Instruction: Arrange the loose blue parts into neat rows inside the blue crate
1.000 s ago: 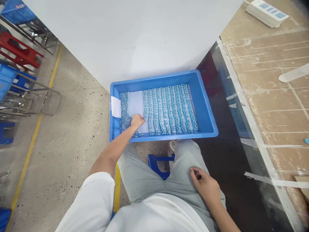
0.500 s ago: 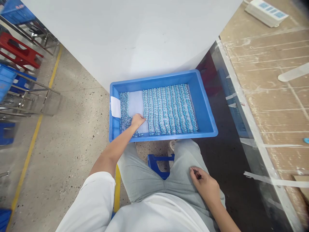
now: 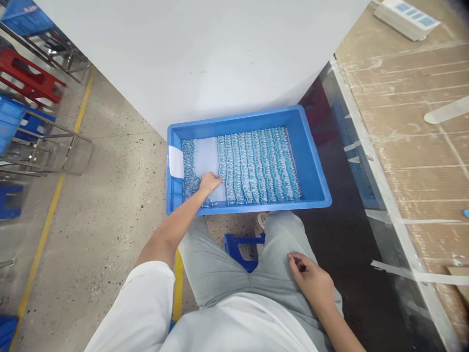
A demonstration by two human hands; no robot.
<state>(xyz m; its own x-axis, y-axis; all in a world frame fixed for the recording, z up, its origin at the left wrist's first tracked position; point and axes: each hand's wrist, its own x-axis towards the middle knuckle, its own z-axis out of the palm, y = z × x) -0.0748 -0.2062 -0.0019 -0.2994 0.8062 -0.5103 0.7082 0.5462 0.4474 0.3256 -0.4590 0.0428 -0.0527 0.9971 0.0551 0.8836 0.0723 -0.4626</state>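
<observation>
A blue plastic bin [image 3: 315,161] sits in front of my knees. Inside it, several neat rows of small, shiny blue-and-silver pieces [image 3: 256,166] fill the middle and right; their exact kind is too small to tell. More such pieces [image 3: 189,161] lie bunched along the left end, with a bare strip of pale liner [image 3: 207,155] between. My left hand [image 3: 210,182] is down in the bin over that strip, fingertips pinched together at the leftmost row; what they hold is hidden. My right hand [image 3: 311,281] rests on my thigh, fingers curled in, with nothing visible in it.
A white panel [image 3: 220,58] rises behind the bin. To the right stands a cardboard-covered table [image 3: 410,137] carrying a white device [image 3: 406,18]. A blue stool [image 3: 244,249] is between my legs. Red stool [image 3: 31,76] and metal racks are on the left.
The view has shifted very slightly. My left hand stays pinched at the leftmost row, and my right hand is still on my thigh.
</observation>
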